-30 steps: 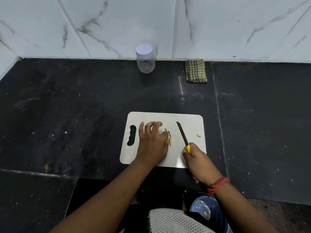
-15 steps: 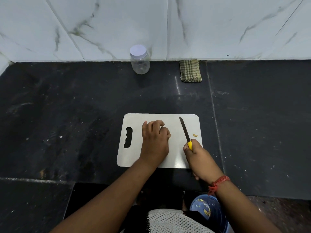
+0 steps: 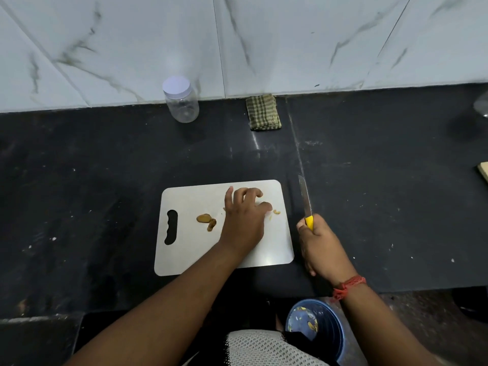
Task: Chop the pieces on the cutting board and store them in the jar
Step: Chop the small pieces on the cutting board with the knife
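A white cutting board (image 3: 195,249) lies on the black counter. Two brown pieces (image 3: 206,221) rest on its left half, and a small pale piece (image 3: 276,212) lies near its right edge. My left hand (image 3: 244,220) is on the board with bent fingers, fingertips down close to the pale piece; whatever is under the palm is hidden. My right hand (image 3: 320,247) grips the yellow handle of a knife (image 3: 305,200) just off the board's right edge, blade pointing away. A clear jar (image 3: 182,101) with a white lid stands at the wall.
A folded checked cloth (image 3: 264,112) lies by the wall, right of the jar. A blue bin (image 3: 317,326) with scraps stands below the counter edge. A wooden corner (image 3: 483,171) shows at the far right edge.
My left hand slid right across the board, uncovering two brown pieces. My right hand carried the knife off the board to its right side.
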